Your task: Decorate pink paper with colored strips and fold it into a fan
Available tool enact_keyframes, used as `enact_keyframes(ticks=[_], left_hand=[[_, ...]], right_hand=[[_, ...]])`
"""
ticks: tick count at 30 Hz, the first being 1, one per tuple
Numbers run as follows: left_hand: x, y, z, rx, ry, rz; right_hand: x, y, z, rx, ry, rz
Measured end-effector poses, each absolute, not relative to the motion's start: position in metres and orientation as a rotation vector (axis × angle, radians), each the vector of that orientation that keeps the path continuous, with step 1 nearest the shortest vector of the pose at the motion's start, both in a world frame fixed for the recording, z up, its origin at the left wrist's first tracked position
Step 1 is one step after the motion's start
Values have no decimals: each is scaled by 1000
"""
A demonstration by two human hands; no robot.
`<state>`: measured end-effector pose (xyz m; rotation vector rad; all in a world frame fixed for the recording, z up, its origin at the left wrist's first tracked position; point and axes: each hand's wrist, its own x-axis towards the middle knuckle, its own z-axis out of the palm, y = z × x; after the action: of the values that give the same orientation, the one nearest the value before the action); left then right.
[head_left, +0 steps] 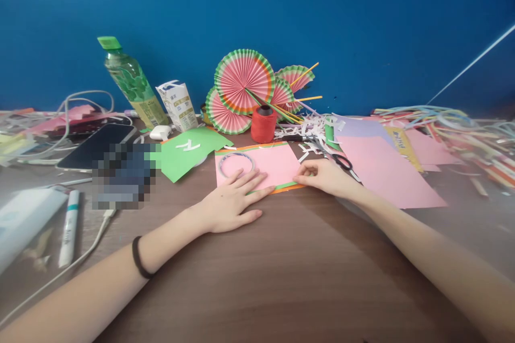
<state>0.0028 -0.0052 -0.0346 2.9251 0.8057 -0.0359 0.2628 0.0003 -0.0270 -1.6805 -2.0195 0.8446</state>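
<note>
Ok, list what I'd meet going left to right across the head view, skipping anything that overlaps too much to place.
White marker → green-capped bottle → drink carton → roll of tape → red thread spool → right hand → yellow strip.

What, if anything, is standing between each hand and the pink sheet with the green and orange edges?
Nothing visible. The left hand lies partly on the pink sheet, and the right hand appears to touch its near right corner. The ring rests on the sheet beyond the left hand, blocking neither.
</note>
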Motion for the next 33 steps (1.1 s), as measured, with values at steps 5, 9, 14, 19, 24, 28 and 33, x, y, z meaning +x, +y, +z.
enact_keyframes(ticks=[5,9,14,19,24,28,33], left_hand=[[3,-6,-34,2922,820,-55],[4,-6,-33,2922,822,-62],[4,-6,-35,2931,819,-32],[3,-5,-36,2934,806,-8],[3,-6,-35,2936,808,-15],[4,-6,-33,2925,822,-43],[5,-7,-33,2929,828,-64]], right_hand=[[254,-3,-29,-1775,-2019,688],[247,-4,-28,-1842,-2032,597],[244,-4,-29,-1892,-2029,536],[245,-3,-32,-1887,-2033,529],[245,-3,-32,-1896,-2039,517],[243,-4,-31,-1910,-2054,501],[239,-4,-33,-1982,-2106,369]])
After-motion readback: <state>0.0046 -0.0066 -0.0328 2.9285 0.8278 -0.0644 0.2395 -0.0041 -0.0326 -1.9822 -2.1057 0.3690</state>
